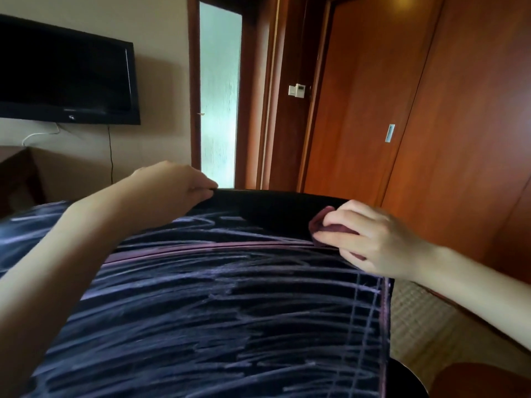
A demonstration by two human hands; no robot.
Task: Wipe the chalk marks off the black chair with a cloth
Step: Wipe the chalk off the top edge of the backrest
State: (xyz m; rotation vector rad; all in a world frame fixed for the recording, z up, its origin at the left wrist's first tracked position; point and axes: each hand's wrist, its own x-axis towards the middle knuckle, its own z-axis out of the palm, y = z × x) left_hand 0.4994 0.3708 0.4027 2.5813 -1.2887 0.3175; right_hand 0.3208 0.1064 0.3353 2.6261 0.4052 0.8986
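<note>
The black chair (273,208) fills the lower half of the view, its back surface covered with pale, purplish chalk marks (218,305) in long sweeping strokes. A strip along the top edge is plain black. My left hand (175,185) grips the chair's top edge at the left. My right hand (373,239) presses a crumpled maroon cloth (324,222) against the chair near its upper right corner, at the boundary of the chalked area.
A wall-mounted television (66,73) hangs at the left with cables below it. A frosted glass door (219,93) stands behind the chair, wooden wardrobe doors (402,96) at the right. Woven flooring (425,320) shows at the lower right.
</note>
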